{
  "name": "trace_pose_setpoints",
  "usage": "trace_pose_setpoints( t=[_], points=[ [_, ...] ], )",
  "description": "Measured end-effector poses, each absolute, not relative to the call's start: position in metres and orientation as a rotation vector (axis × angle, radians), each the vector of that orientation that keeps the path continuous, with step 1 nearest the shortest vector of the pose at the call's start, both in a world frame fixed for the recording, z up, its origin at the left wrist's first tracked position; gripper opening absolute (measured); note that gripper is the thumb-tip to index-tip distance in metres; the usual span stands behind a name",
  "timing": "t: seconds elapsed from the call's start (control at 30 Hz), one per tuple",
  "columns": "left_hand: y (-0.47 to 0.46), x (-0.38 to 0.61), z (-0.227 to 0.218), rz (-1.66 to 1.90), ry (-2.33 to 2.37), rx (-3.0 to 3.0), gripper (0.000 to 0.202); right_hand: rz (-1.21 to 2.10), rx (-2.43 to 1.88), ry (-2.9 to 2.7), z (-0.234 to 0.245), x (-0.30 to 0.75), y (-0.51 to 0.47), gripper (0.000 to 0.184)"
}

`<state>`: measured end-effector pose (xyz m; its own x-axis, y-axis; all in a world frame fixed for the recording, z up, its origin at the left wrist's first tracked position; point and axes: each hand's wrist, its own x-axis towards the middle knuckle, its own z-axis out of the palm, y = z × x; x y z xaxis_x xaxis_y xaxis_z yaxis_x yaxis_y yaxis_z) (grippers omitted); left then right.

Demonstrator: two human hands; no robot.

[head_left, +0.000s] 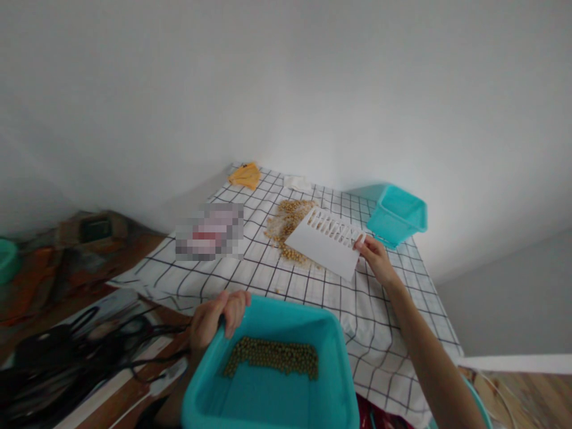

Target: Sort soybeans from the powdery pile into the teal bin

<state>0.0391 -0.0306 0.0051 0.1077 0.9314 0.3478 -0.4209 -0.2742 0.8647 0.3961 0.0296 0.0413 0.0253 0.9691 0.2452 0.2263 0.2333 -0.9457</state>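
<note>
Left hand [217, 319]: clenched over the teal basin [290, 305] rim.
Slotted scoop [322, 247]: left of the right hand [374, 257], over loose beans [286, 223]; looked light, stiff, best taken by an edge.
Right hand: pinched its right corner.

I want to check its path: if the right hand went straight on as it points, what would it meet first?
The right hand points up-left and grips the white slotted board by its corner; past it, probably the loose beans on the checked cloth.
</note>
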Motion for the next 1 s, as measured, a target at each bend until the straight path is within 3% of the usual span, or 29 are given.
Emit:
trace_pose_setpoints(
  t=[1.0],
  points=[
    [-0.0271,0.0364,-0.0015,1.459,0.494,1.192,0.063,0.910,-1.156,-1.547,0.0469,0.3933,0.0274,0.032]
  ],
)
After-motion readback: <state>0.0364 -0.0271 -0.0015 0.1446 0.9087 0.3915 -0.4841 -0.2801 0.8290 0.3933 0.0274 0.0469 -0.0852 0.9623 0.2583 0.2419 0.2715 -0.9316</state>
